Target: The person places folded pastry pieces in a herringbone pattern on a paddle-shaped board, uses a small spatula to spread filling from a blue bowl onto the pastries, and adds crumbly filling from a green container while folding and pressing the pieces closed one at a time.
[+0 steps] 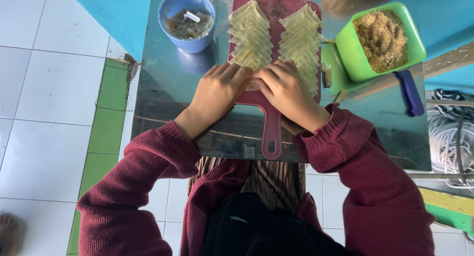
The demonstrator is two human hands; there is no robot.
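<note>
Now, hands: our left hand and right hand pinch one dough piece together.
Board: pink cutting board, near rows of folded wrappers.
Far: blue bowl left, green tub right on our worktop.

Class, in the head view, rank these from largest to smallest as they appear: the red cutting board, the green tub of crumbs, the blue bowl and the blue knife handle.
1. Red cutting board, partly covered by both hands.
2. Green tub of crumbs.
3. Blue bowl, a little smaller than the tub.
4. Blue knife handle, clearly the smallest.
</note>
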